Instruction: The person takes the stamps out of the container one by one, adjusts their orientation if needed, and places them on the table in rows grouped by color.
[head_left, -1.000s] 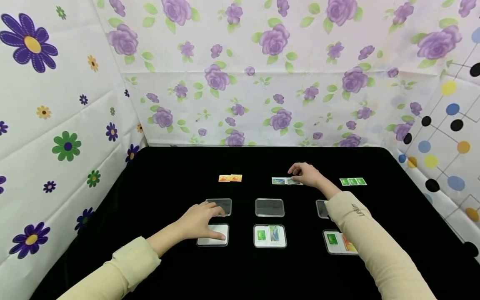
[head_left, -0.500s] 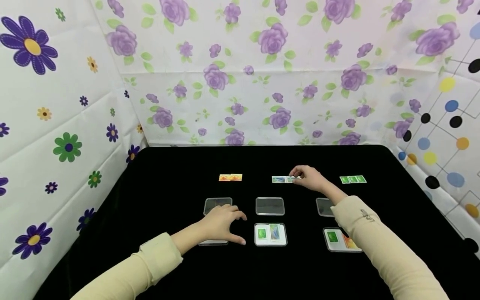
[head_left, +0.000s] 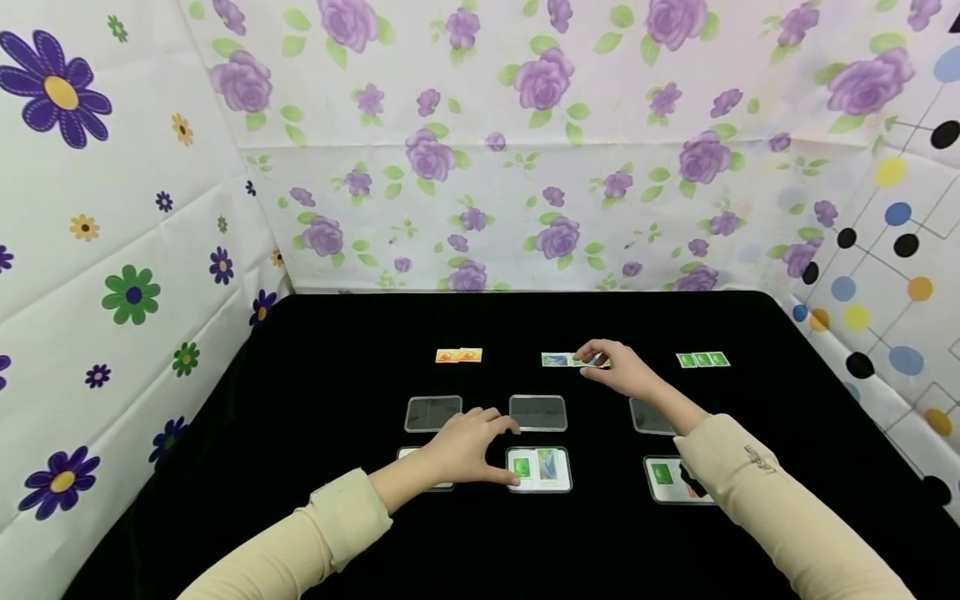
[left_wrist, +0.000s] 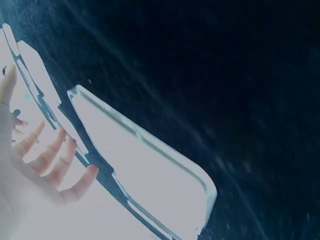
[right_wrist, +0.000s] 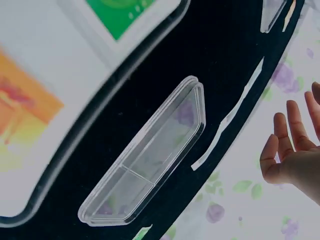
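My left hand (head_left: 474,444) is spread around the left side of a clear case (head_left: 540,489), its thumb at the lower left edge. That case holds a white card with a green stamp (head_left: 521,467) and a blue stamp (head_left: 548,465). My right hand (head_left: 618,368) hovers low at the right end of the blue stamp row (head_left: 557,360), thumb and fingers apart. Whether its fingertips touch a stamp cannot be made out. In the right wrist view this hand (right_wrist: 300,150) has loosely bent fingers. The left wrist view shows my left hand (left_wrist: 47,170) beside an overexposed case (left_wrist: 145,160).
Orange stamps (head_left: 459,355) lie at the back left, green ones (head_left: 702,359) at the back right. Clear lids (head_left: 433,414), (head_left: 537,413), (head_left: 649,416) form a middle row. A case (head_left: 408,452) is partly behind my left hand; another case (head_left: 663,493) sits under my right forearm.
My left hand has moved right, from the left case to the middle one. My right hand has stayed at the blue stamps, its thumb and fingers now slightly more apart.
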